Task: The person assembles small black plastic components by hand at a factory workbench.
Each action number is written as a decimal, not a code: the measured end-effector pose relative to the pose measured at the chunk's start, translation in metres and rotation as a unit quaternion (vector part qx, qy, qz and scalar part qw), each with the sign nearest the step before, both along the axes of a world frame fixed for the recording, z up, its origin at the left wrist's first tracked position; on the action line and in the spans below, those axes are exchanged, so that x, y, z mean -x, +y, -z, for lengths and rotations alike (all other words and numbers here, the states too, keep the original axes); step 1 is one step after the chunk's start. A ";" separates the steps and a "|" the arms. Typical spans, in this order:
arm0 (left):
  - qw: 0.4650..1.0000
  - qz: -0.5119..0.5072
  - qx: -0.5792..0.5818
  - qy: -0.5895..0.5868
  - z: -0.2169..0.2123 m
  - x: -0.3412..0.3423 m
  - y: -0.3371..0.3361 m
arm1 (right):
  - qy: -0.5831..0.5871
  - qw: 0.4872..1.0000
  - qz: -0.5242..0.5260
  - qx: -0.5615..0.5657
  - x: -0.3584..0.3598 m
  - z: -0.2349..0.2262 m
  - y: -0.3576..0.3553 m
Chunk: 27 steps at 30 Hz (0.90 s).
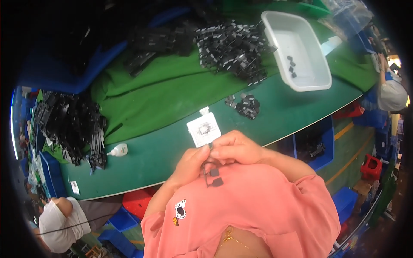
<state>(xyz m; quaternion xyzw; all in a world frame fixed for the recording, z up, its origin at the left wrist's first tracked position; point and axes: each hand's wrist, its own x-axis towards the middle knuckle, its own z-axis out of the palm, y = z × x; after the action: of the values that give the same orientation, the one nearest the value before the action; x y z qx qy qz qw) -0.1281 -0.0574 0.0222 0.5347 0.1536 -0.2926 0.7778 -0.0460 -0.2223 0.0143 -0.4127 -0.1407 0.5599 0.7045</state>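
Note:
Close to my chest, my left hand (189, 164) and my right hand (237, 148) meet with fingers pinched together. Between them is a thin black plastic frame with small dark square tabs (217, 182), hanging toward my shirt. My fingers cover its upper part. Just beyond my fingertips lies a white square pad (204, 130) with small dark bits on it. A small pile of loose black pieces (246, 106) sits past my right hand.
A big heap of black plastic frames (232, 49) rests on green cloth (142, 92). At its right stands a white tub (307, 53) holding several black pieces. More black parts (69, 122) and a white squeeze bottle (119, 150) lie left. Co-workers (64, 223) sit at both sides.

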 end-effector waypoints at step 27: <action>0.984 -0.124 -0.087 -0.093 -0.017 -0.004 -0.006 | 0.085 0.994 -0.062 -0.001 0.004 0.004 -0.001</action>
<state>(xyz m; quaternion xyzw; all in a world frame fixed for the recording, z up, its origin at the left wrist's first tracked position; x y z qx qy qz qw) -0.1244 -0.0629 0.0394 0.6017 0.1705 -0.1283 0.7697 -0.0501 -0.2229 0.0100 -0.3533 -0.1061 0.6353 0.6785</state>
